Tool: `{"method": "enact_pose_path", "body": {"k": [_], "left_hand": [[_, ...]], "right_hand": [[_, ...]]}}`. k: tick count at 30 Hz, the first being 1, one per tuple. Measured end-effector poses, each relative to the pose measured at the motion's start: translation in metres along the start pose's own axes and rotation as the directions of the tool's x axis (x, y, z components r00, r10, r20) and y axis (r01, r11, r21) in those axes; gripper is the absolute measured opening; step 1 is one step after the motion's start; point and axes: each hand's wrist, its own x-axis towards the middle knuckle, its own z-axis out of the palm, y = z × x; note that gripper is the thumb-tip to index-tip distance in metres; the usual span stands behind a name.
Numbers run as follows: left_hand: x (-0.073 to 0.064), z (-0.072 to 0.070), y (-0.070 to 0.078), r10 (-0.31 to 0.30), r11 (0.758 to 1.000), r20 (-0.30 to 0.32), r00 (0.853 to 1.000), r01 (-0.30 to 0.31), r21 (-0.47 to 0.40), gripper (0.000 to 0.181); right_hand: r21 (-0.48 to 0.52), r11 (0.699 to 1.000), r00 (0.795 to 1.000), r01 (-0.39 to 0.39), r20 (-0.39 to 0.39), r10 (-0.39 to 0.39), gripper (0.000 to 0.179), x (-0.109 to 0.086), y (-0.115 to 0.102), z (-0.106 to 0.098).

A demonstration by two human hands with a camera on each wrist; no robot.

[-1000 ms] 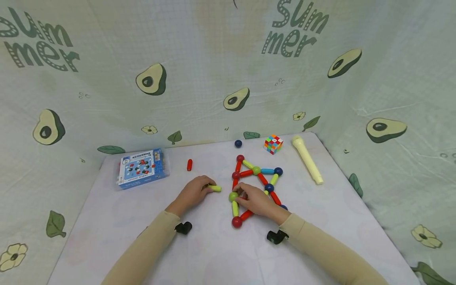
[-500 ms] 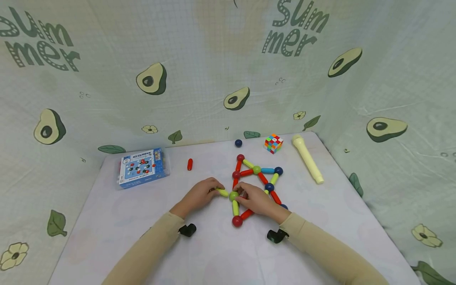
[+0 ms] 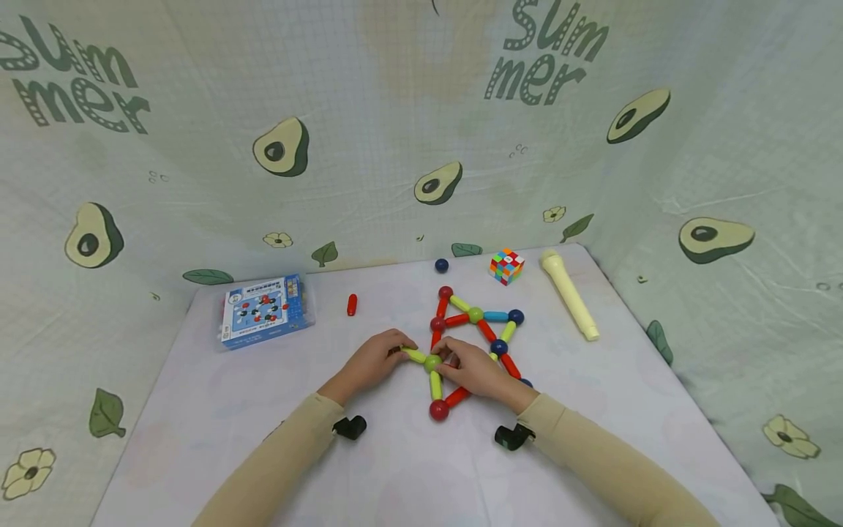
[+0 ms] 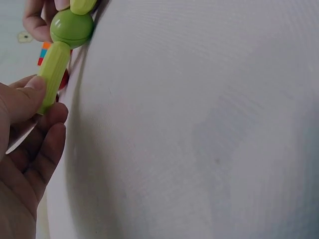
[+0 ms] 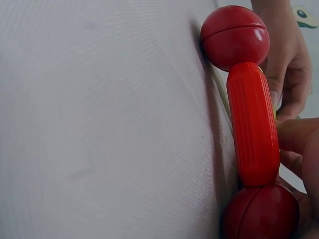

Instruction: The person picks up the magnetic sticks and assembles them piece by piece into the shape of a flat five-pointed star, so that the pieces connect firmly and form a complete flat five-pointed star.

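Note:
My left hand [image 3: 374,360] pinches a yellow-green magnetic rod [image 3: 414,355] between thumb and fingers. The rod's far end touches a green ball [image 3: 432,364], and the left wrist view shows that contact closely. My right hand [image 3: 477,372] holds the green ball at its right side with thumb and fingertips. The ball belongs to a flat frame of coloured rods and balls on the table. Below it, another yellow-green rod [image 3: 436,386] leads to a red ball [image 3: 439,410]. A red rod [image 5: 253,124] joins two red balls in the right wrist view. My right hand covers part of the frame.
A loose red rod [image 3: 352,304] and a blue boxed set [image 3: 260,311] lie to the left. Behind the frame are a dark blue ball [image 3: 442,266] and a puzzle cube [image 3: 506,266]. A pale yellow stick [image 3: 569,294] lies at the right. Printed fabric hangs behind the table [image 3: 408,476].
My left hand has moved right with the yellow-green rod, which was apart from the green ball and now touches it. My right hand has stayed at the ball.

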Motion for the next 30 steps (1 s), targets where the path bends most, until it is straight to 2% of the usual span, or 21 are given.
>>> {"method": "enact_pose_path", "body": {"k": [7,15,18,21,23,25,28,30], "left_hand": [[-0.001,0.003,0.001,-0.038,0.999,-0.025,0.999,0.037,-0.021,0.020],[-0.002,0.003,0.001,-0.064,0.997,-0.025,0.998,0.063,-0.050,0.022],[-0.002,0.002,0.000,-0.107,0.992,-0.041,0.993,0.104,-0.069,0.024],[-0.003,-0.002,-0.004,-0.173,0.983,-0.101,0.980,0.165,-0.083,0.023],[-0.002,-0.004,-0.013,-0.228,0.972,-0.180,0.957,0.212,-0.101,0.019],[-0.001,-0.010,-0.023,-0.284,0.957,-0.271,0.920,0.256,-0.133,0.016],[0.001,-0.018,-0.040,-0.378,0.924,-0.385,0.842,0.321,-0.208,0.017],[0.001,-0.026,-0.047,-0.437,0.899,-0.424,0.793,0.367,-0.238,0.023]], "right_hand": [[-0.006,1.000,1.000,0.003,-0.006,-0.003,0.022,0.000,-0.001,0.000],[-0.016,1.000,1.000,0.011,-0.018,-0.011,0.024,-0.001,0.001,0.002],[-0.021,1.000,1.000,0.007,-0.022,-0.007,0.027,-0.001,0.001,0.003],[-0.018,1.000,1.000,0.007,-0.024,-0.007,0.028,-0.002,0.000,0.003],[-0.015,1.000,1.000,0.010,-0.025,-0.010,0.029,-0.003,0.000,0.003],[-0.017,1.000,0.999,0.019,-0.025,-0.020,0.029,-0.003,0.000,0.003],[-0.018,1.000,0.999,0.024,-0.029,-0.025,0.029,-0.003,0.000,0.003],[-0.019,0.999,0.999,0.027,-0.033,-0.028,0.029,-0.004,0.000,0.003]]}}
